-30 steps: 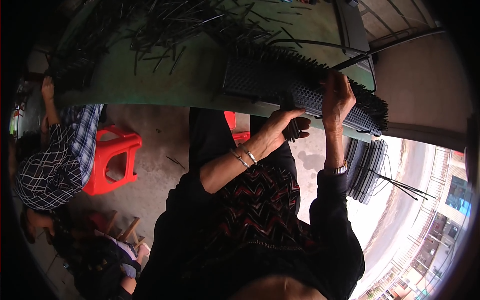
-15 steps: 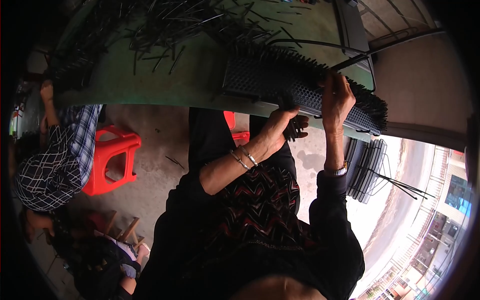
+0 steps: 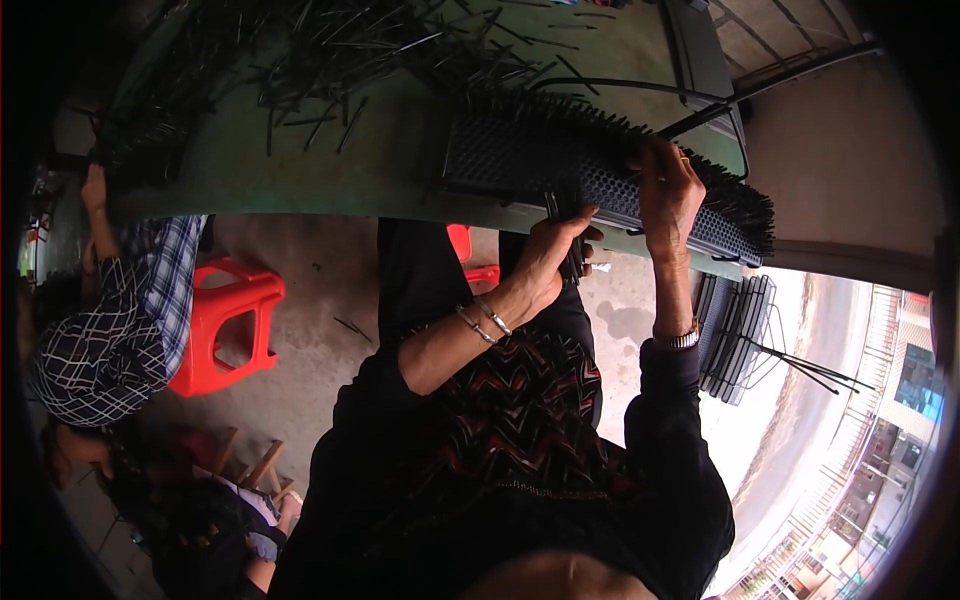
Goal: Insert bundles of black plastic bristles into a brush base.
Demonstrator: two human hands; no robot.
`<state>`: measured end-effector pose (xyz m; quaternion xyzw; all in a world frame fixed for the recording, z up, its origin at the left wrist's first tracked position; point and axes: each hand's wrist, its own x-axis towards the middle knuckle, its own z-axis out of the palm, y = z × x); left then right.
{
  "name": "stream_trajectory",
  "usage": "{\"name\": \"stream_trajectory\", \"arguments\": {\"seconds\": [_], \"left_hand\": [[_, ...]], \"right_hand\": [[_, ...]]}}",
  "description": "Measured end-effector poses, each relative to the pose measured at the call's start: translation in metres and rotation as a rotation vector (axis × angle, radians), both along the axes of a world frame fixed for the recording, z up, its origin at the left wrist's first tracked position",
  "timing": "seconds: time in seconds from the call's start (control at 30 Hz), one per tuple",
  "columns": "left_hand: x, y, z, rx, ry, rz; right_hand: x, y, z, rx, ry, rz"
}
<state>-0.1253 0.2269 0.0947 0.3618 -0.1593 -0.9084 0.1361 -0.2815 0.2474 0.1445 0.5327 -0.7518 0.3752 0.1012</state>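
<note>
A long black tray with a honeycomb of holes (image 3: 497, 168) lies along the near edge of the green table. Dense rows of short black sticks (image 3: 742, 207) stand up from its far side. My left hand (image 3: 545, 258) is closed round a bundle of black sticks (image 3: 573, 262) just in front of the tray. Over the tray's holes, beside the standing sticks, my right hand (image 3: 672, 205) has its fingers pinched together. Whatever lies between those fingertips is hidden or too small to make out.
Loose black sticks (image 3: 345, 45) lie heaped on the green table (image 3: 400, 160). A thin black bar (image 3: 775, 92) crosses beyond the tray. Left stands a red stool (image 3: 235, 325), with a person in a checked head covering (image 3: 85, 350). More black racks (image 3: 735, 335) stand at right.
My right hand has shifted slightly up and left along the tray. The stick bundle in my left hand has turned a little, and its fingers have drawn in.
</note>
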Motion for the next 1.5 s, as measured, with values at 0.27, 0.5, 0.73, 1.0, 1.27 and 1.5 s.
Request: {"name": "stream_trajectory", "arguments": {"seconds": [0.27,0.5,0.73,1.0,1.27,1.5], "left_hand": [[0.001,-0.001,-0.006,-0.013,0.04,0.016],[0.005,-0.001,-0.004,-0.006,0.078,0.073],[0.009,-0.003,0.0,-0.07,0.095,0.062],[0.013,-0.001,0.002,-0.135,0.129,0.058],[0.012,0.003,0.018,-0.197,0.068,-0.007],[0.01,0.001,0.018,-0.188,0.097,0.006]], "right_hand": [[-0.003,-0.004,0.0,0.147,-0.08,-0.042],[0.0,-0.009,-0.013,0.155,0.219,-0.182],[0.006,-0.007,-0.023,0.226,0.441,-0.268],[0.022,0.016,-0.006,0.126,0.055,-0.033],[0.018,0.03,0.014,0.341,-0.863,0.26],[0.015,0.034,0.005,0.217,-1.086,0.167]]}}
